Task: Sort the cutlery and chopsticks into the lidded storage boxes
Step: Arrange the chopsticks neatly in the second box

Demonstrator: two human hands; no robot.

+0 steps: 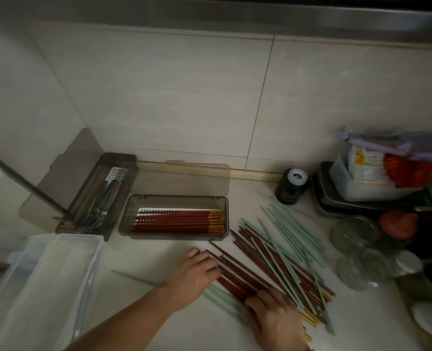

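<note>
Both hands — left hand [193, 269], right hand [270, 312] — press loose red chopsticks [237, 277]; labels unreadable.

A pale countertop [159, 325] meets a tiled wall at the back. On it sit two smoky lidded boxes with lids open: the cutlery box [123, 160], angled at the left, and the chopstick box [125, 219] just beside it. A clear plastic bin [65, 254] stands at the near left. A loose heap of red chopsticks [237, 272] and mint-green chopsticks [288, 224] sprawls to the right, near a small dark jar [291, 187], stacked metal trays [336, 206] and glass jars [354, 231].
</note>
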